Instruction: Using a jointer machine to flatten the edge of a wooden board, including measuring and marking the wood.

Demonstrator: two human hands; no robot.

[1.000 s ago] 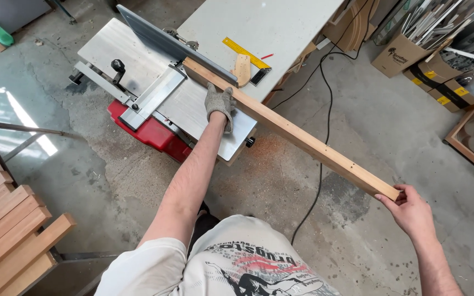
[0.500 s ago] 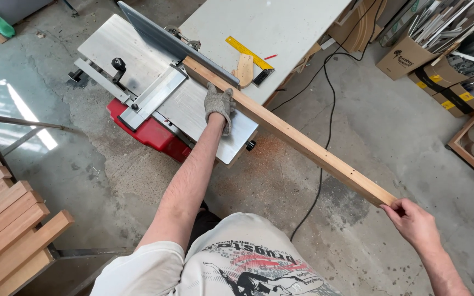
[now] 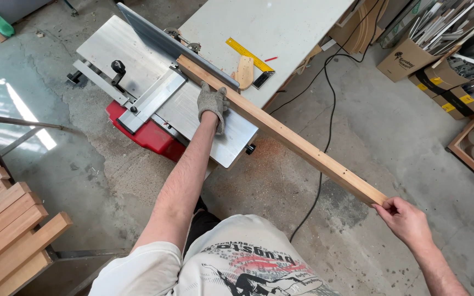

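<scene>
Seen from above, looking down at concrete workshop floor (image 3: 390, 137), dusty, w/ orange sawdust patch beside machine. Centre-left: benchtop planer/jointer (image 3: 154, 93), silver aluminium tables on red base, tall grey fence along far edge. Behind it, white worktable (image 3: 281, 27) w/ yellow ruler (image 3: 249, 55) and small wooden push block (image 3: 244, 71). Lower left: stack of timber boards (image 3: 6, 230). Upper right: cardboard boxes (image 3: 412, 60) of metal strips. Black power cable (image 3: 325, 126) trailing across floor, passing under long wooden batten (image 3: 281, 129), which lies diagonal, far end on machine table against fence, near end well out over floor. Left hand (image 3: 212, 104), in grey knit glove, flat and pressed down on batten over table, fingers toward fence. Right hand (image 3: 404, 219), bare, fingertips closed on batten's near end corner, grip light. Risks, as judgement: long unsupported overhang could lever far end up off table; glove fabric near cutter zone could snag; light right-hand pinch could slip, batten dropping or twisting away from fence; cable a trip hazard. Cutter guard position hard to tell.
</scene>
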